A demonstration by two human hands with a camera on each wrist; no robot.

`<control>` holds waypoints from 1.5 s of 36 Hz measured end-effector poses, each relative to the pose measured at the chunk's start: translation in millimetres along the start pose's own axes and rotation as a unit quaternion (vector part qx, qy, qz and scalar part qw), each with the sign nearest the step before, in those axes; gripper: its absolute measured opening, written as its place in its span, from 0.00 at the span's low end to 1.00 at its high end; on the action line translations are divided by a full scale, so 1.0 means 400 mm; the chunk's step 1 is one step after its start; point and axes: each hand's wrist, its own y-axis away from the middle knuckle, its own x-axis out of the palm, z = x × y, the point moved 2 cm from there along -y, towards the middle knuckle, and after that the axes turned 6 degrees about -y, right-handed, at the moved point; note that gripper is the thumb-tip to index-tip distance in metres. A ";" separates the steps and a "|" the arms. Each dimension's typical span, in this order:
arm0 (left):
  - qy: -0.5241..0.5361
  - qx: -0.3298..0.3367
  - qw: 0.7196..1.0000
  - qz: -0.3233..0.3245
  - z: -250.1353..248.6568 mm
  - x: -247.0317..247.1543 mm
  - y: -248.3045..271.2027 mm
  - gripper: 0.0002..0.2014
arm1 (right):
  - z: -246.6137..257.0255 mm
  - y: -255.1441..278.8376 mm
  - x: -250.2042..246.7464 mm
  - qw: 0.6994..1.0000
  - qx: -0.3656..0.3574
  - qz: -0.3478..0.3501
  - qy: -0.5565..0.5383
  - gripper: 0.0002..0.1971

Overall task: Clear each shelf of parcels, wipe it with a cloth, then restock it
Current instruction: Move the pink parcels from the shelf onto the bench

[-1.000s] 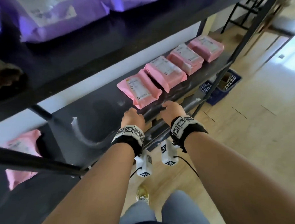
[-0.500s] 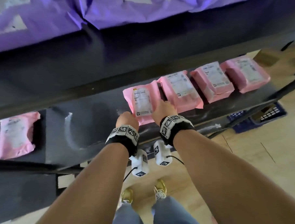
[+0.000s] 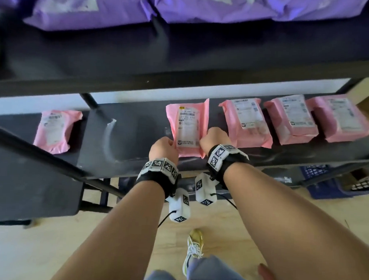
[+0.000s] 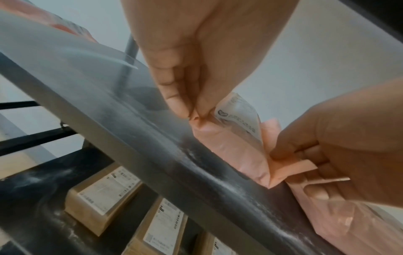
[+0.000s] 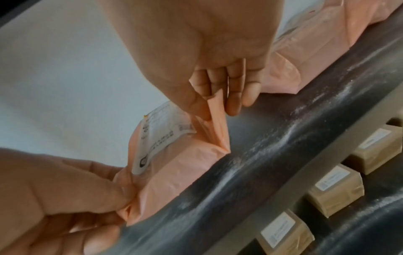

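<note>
A pink parcel [image 3: 187, 127] with a white label lies flat on the dark middle shelf [image 3: 132, 141], near its front edge. My left hand [image 3: 168, 143] pinches its near left corner, seen close in the left wrist view [image 4: 194, 114]. My right hand [image 3: 207, 138] pinches the folded flap at its near right corner [image 5: 216, 110]. The parcel's [image 4: 231, 138] bottom edge rests on the shelf's front lip. Three more pink parcels [image 3: 246, 121] [image 3: 291, 120] [image 3: 343, 117] lie in a row to its right. One pink parcel [image 3: 55, 130] lies apart at the left.
Purple parcels [image 3: 90, 8] fill the shelf above. Brown boxes [image 4: 104, 198] [image 5: 335, 189] line the shelf below. A blue basket [image 3: 336, 182] stands on the wooden floor at the right. A black diagonal brace [image 3: 41, 154] crosses the shelf's left part. Dusty smears mark the shelf surface.
Both hands went from the shelf's front edge onto the parcel's near corners and took hold of them. The head view swung round and now faces the shelf squarely.
</note>
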 end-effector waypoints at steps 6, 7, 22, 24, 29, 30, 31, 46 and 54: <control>0.011 -0.018 1.000 -0.012 0.124 -0.051 0.071 0.03 | 0.050 0.110 0.077 0.999 -0.027 0.023 -0.004 0.06; 0.015 -0.020 1.000 -0.013 0.149 -0.061 0.087 0.03 | 0.059 0.131 0.097 0.999 -0.031 0.029 -0.002 0.06; -0.007 -0.084 0.995 -0.046 0.683 -0.257 0.370 0.05 | 0.237 0.538 0.534 0.984 -0.112 0.126 0.060 0.10; -0.011 -0.096 0.994 -0.051 0.758 -0.292 0.398 0.07 | 0.271 0.588 0.593 0.980 -0.125 0.139 0.071 0.08; -0.009 -0.134 0.989 -0.063 0.910 -0.369 0.430 0.08 | 0.354 0.675 0.714 0.974 -0.149 0.151 0.085 0.08; -0.005 -0.142 0.988 -0.066 0.933 -0.380 0.430 0.08 | 0.369 0.683 0.731 0.971 -0.156 0.154 0.091 0.08; 0.000 -0.149 0.986 -0.069 0.954 -0.390 0.429 0.08 | 0.384 0.688 0.748 0.969 -0.162 0.157 0.097 0.07; 0.016 -0.191 0.978 -0.084 1.090 -0.595 0.155 0.08 | 0.727 0.516 0.906 0.959 -0.189 0.178 0.114 0.07; 0.048 -0.196 0.974 -0.108 1.128 -0.688 -0.033 0.10 | 0.888 0.409 0.977 0.954 -0.201 0.174 0.139 0.10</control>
